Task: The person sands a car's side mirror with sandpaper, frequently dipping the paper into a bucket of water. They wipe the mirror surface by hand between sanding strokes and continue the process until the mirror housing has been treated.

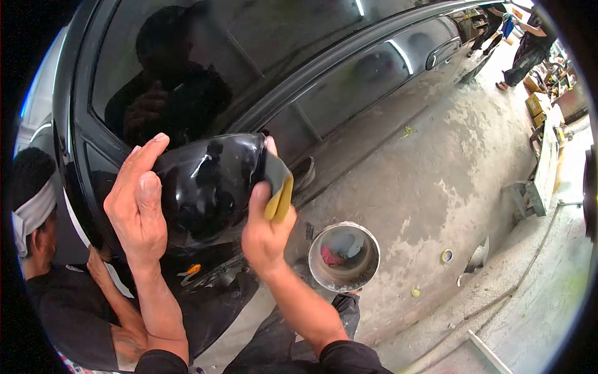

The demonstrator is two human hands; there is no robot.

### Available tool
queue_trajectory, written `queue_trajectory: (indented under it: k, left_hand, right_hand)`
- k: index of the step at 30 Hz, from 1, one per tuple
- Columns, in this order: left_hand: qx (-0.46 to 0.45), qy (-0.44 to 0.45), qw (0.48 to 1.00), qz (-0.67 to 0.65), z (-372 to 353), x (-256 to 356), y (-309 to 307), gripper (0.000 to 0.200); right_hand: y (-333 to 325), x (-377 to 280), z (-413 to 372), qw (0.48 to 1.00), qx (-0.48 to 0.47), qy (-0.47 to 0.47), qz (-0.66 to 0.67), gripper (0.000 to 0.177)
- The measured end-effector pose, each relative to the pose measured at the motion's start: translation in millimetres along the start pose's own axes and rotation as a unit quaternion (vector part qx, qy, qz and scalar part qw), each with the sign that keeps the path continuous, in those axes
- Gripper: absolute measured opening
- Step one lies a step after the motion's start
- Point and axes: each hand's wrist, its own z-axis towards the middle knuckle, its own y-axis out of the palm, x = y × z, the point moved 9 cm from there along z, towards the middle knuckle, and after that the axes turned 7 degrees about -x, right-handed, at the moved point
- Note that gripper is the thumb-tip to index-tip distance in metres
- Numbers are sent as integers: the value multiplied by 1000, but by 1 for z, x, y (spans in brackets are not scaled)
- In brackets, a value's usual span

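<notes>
A glossy black side mirror (pixel 208 187) sticks out from the black car (pixel 311 68) in front of me. My left hand (pixel 138 209) rests along the mirror's left side, fingers stretched out and nothing held. At the opposite edge, my right hand (pixel 269 227) grips a folded sheet of sandpaper (pixel 283 196), grey on one face and yellow-tan on the other. The sheet lies against or very close to the mirror housing. Some of my right fingers are hidden behind it.
A metal bucket (pixel 316 262) with water and a red cloth (pixel 332 255) stands below right. Close on my left, a co-worker (pixel 68 305) reaches toward the car. Tape roll (pixel 446 255) and scraps lie on concrete (pixel 423 187). Another person (pixel 529 50) stands far right near boxes (pixel 537 106).
</notes>
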Motion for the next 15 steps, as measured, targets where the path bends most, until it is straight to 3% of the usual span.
queue_trajectory:
  k: [3, 8, 11, 15]
  left_hand:
    - [-2, 16, 1000, 2, 3, 0, 1, 50]
    - [-29, 6, 1000, 0, 1, 1, 2, 58]
    - [-29, 12, 1000, 1, 2, 0, 2, 59]
    - [-6, 20, 1000, -15, 3, 2, 0, 53]
  right_hand:
    - [11, -14, -40, 1000, 12, -3, -14, 61]
    - [0, -5, 2, 1000, 9, 7, 12, 65]
    - [9, -16, -40, 1000, 16, 6, 22, 65]
    - [3, -8, -16, 1000, 10, 16, 14, 55]
